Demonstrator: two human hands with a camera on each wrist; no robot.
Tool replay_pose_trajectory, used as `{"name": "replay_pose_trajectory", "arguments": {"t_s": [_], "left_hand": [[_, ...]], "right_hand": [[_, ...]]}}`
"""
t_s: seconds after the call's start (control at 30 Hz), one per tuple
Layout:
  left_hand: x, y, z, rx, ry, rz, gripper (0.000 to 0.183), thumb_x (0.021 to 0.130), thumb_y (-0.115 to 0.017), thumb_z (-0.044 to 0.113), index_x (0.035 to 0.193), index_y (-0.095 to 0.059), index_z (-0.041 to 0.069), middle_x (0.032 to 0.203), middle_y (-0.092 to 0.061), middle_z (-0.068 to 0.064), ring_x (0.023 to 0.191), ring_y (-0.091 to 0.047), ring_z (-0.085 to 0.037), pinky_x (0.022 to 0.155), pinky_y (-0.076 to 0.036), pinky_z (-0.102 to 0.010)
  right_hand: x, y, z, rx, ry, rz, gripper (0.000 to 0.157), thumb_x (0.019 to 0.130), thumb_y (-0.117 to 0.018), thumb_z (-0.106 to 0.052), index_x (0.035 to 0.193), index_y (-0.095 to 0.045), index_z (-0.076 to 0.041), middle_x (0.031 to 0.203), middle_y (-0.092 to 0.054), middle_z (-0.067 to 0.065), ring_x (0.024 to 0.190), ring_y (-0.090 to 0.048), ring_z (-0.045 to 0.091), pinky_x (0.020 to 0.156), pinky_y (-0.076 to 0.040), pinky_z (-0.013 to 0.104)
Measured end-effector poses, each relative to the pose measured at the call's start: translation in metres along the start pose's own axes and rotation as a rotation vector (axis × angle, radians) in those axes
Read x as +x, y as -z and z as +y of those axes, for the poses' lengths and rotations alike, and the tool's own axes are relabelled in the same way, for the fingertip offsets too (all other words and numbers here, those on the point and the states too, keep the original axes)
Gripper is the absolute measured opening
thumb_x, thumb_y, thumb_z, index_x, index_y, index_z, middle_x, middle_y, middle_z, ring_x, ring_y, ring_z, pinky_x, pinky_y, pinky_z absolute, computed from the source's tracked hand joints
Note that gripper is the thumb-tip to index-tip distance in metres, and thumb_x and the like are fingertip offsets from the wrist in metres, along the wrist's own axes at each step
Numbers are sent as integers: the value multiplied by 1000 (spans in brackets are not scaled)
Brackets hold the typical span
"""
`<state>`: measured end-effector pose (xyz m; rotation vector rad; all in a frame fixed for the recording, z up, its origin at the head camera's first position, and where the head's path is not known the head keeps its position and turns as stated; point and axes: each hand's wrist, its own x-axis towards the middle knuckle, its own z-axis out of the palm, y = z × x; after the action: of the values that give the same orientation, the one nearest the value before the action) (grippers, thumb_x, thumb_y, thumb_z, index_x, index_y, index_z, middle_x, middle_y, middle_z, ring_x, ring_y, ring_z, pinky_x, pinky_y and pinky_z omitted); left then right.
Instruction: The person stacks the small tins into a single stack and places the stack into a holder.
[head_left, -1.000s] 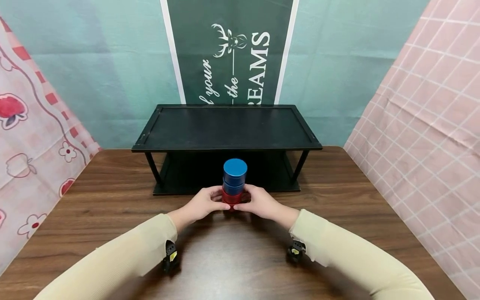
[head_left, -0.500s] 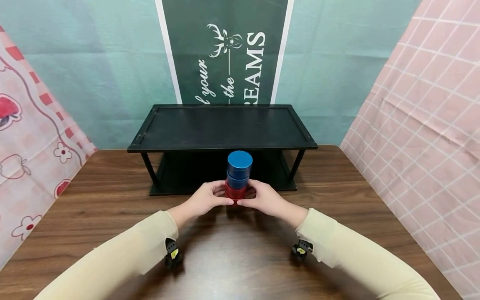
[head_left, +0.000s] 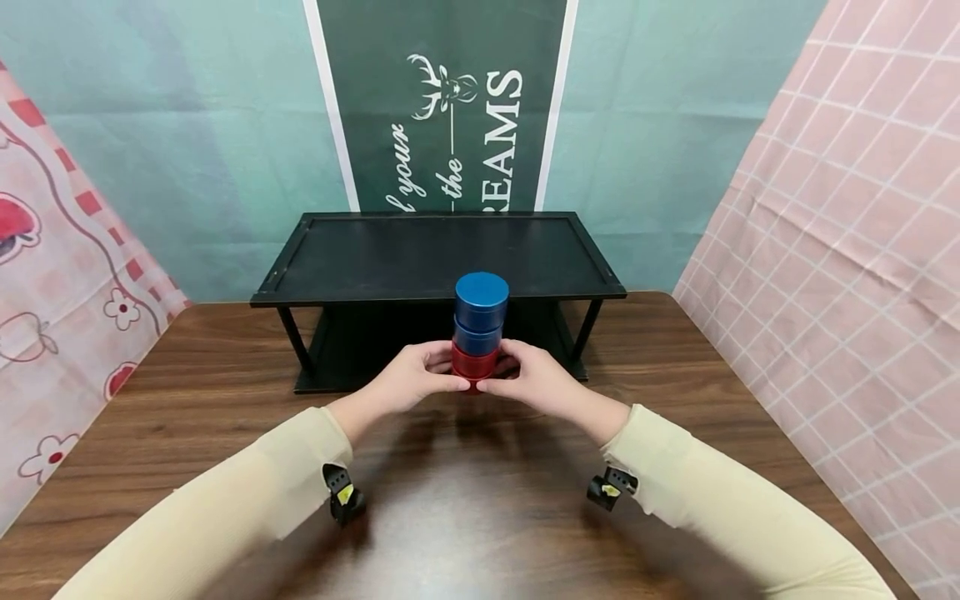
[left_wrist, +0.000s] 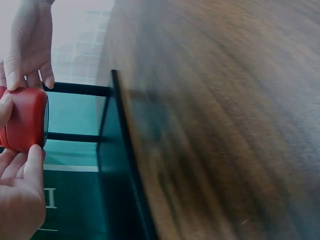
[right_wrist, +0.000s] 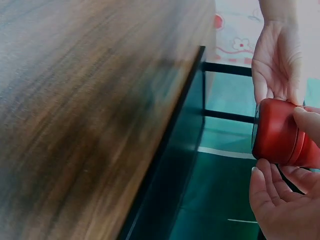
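Two round canisters stand stacked upright, a blue canister (head_left: 481, 312) on top of a red canister (head_left: 474, 362). My left hand (head_left: 408, 377) grips the red one from the left, its thumb across the near side. From the right, my right hand (head_left: 542, 383) holds the same canister, the two thumb tips close together at the front. Nothing but the red one beneath supports the blue one. Both wrist views show the red canister's underside raised off the table, with fingers curled round its sides.
A black two-tier shelf (head_left: 442, 254) stands just behind the stack, its upper board near the height of the blue lid in the head view. The wooden table (head_left: 480, 517) stretches below both arms. Patterned cloths (head_left: 825, 250) hang around the sides and back.
Both hands have raised the canister stack off the table and moved it upward and slightly towards the shelf. The blue top now overlaps the upper board's front edge. The head view shifted slightly.
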<state>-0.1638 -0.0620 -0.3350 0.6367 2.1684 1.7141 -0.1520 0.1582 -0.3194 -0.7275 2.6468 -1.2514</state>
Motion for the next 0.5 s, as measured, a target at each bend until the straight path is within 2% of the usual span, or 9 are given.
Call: {"name": "replay_pose_trajectory", "arguments": {"t_s": [0.17, 0.5], "left_hand": [[4, 4, 11, -14, -5, 1, 54, 82, -71, 10, 131, -50, 2, 129, -54, -14, 116, -54, -25, 95, -45, -36], [9, 11, 35, -57, -60, 2, 51, 83, -71, 9, 130, -52, 3, 125, -58, -12, 113, -56, -22, 94, -46, -35]], "right_hand": [[2, 8, -7, -15, 9, 20, 48, 83, -72, -26, 124, -55, -9, 113, -62, 5, 96, -60, 19, 81, -53, 33], [8, 25, -26, -21, 30, 42, 46, 84, -71, -28, 123, -56, -9, 113, -62, 6, 97, -59, 20, 83, -52, 37]]}}
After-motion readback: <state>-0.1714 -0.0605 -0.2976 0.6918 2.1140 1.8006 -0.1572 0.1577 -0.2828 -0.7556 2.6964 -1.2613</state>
